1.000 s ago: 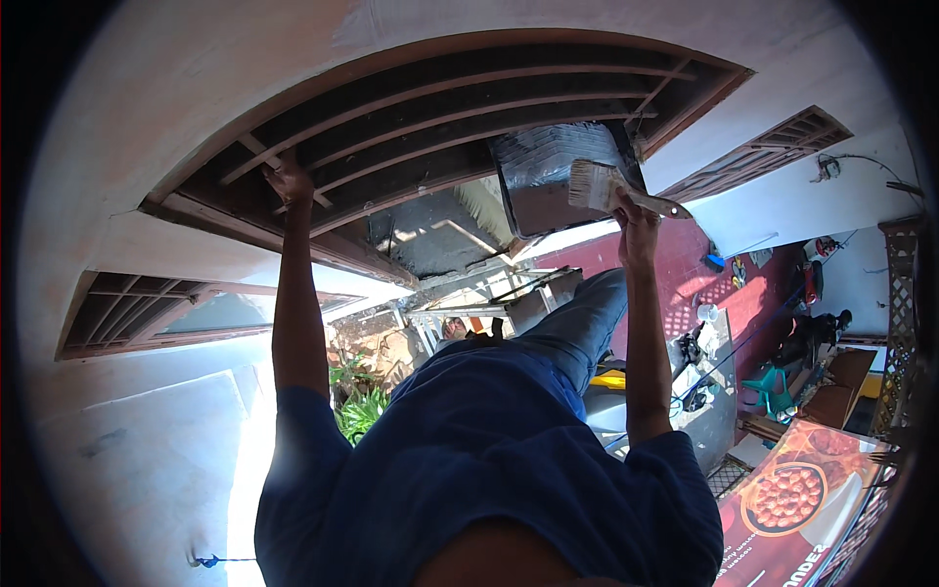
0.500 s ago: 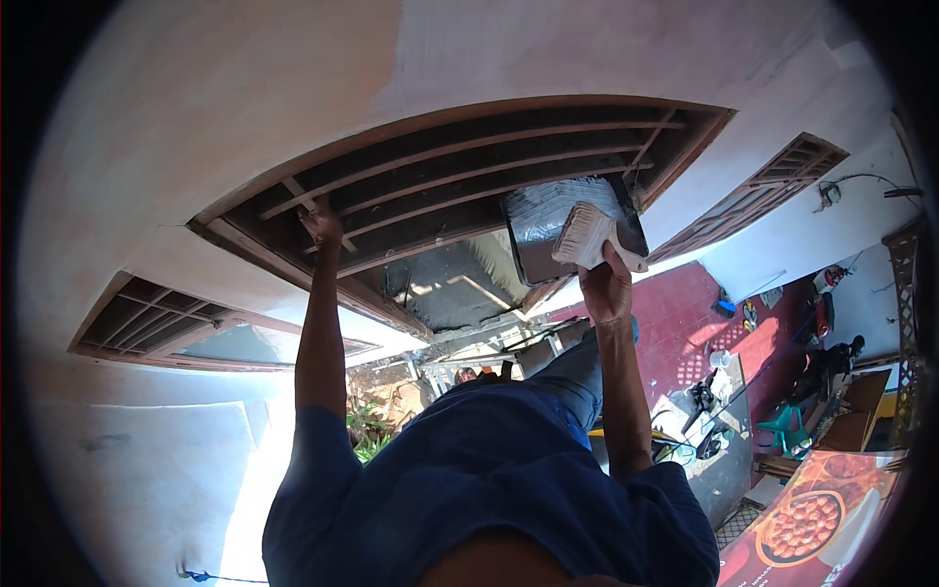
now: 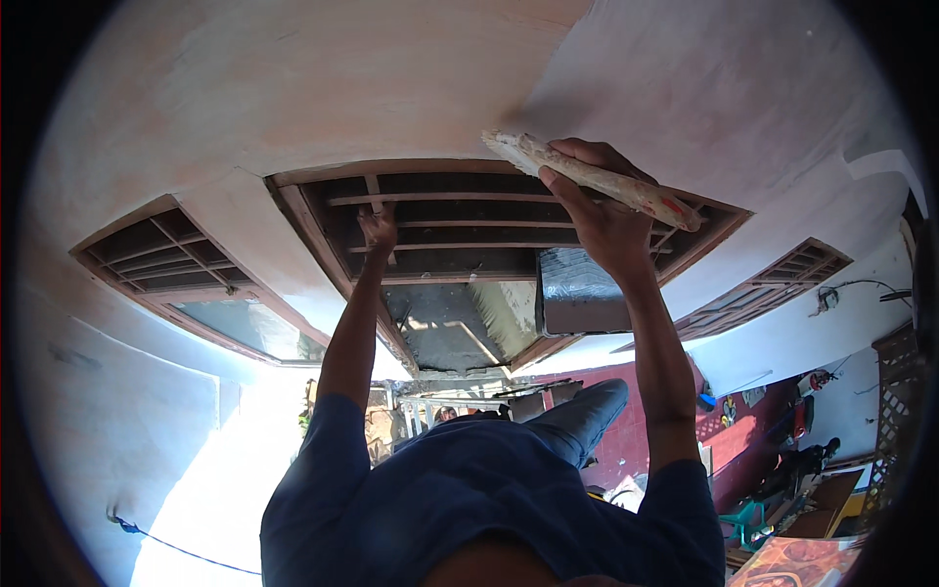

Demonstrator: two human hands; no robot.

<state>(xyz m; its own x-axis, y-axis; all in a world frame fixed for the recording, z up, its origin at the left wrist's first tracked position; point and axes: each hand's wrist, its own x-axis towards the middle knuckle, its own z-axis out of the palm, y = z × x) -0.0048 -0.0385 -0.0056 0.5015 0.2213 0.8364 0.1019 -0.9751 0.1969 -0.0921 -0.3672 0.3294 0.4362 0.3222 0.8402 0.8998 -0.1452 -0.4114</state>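
Note:
My left hand [image 3: 378, 227] grips a bar of the brown window grille [image 3: 460, 223] overhead. My right hand [image 3: 611, 227] holds a wide paintbrush [image 3: 636, 193] with a paint-crusted handle, its bristles at the wall [image 3: 509, 68] just above the grille's top frame. The wall shows a pinkish area beside a paler, smoother-coloured one. A dark paint tray [image 3: 577, 284] with pale, streaky paint inside rests below the grille, partly behind my right hand and wrist.
Side windows [image 3: 156, 249] [image 3: 782, 284] flank the middle one. Far below are a railing-like frame [image 3: 435, 401], red tiled floor [image 3: 616, 440], green plastic chair [image 3: 746, 519], wooden boards [image 3: 831, 499] and a printed banner [image 3: 792, 563]. A blue cord [image 3: 186, 548] hangs at lower left.
My right hand has raised the brush from over the tray to the wall above the grille. The view has tilted toward the upper wall. My left hand still grips the bars.

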